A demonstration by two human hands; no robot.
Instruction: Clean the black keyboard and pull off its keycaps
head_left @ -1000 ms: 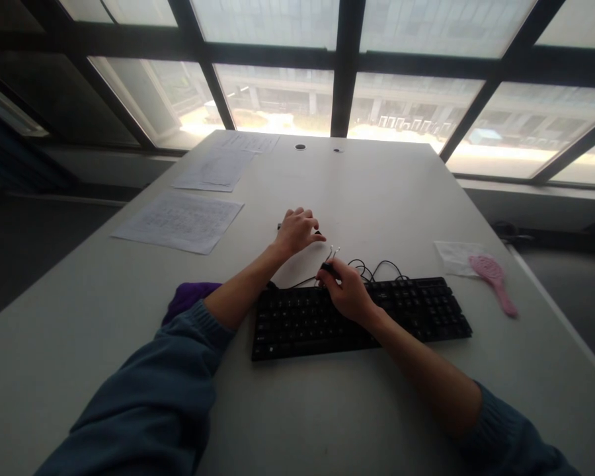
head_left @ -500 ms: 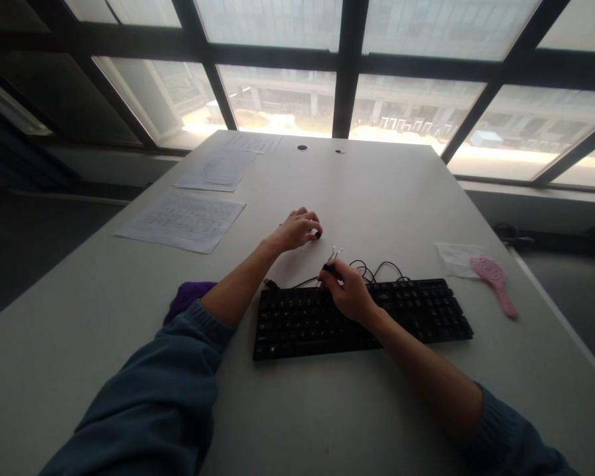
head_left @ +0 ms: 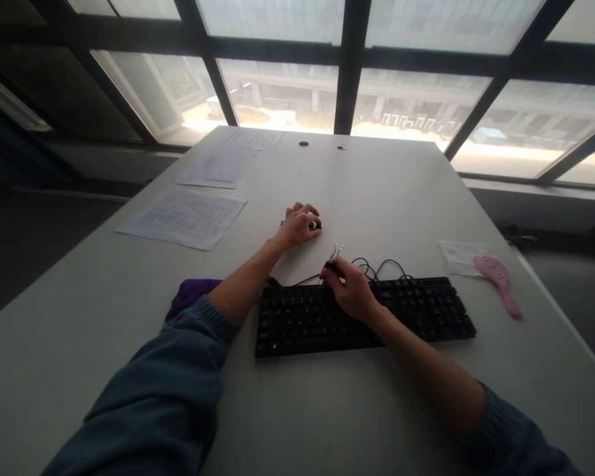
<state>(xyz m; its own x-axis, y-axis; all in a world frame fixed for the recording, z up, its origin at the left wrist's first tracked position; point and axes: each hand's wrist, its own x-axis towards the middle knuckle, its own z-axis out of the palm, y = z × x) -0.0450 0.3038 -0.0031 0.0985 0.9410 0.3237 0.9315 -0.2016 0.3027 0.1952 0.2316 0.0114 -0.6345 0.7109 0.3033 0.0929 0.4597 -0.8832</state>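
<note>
Head view, and what catches my eye is the small black clip-like piece (head_left: 332, 266) in the right hand (head_left: 346, 281), pinched between thumb and fingers just above the keyboard's far edge, with two thin silvery prongs standing up from it. Beyond it, the left hand (head_left: 299, 226) rests low over the bench (head_left: 377, 192), fingers curled about a small dark object (head_left: 318, 226); whether they grip it or merely touch it, I cannot tell. Another bit of something dark (head_left: 282, 223) peeks out at that hand's outer side.

Under the right hand and wrist lies the black keyboard (head_left: 317, 324), set a little askew, its thin cable (head_left: 391, 260) looping loosely along the far edge. Purple cloth (head_left: 191, 294) bunches beside the left forearm. Over on the right, a pink hairbrush (head_left: 496, 274) overlaps a pale, thin sheet (head_left: 456, 258). Written-on papers (head_left: 183, 217) run up the left side of the bench, and past its far end, where two round holes show, bright windows (head_left: 277, 99) fill the wall.
</note>
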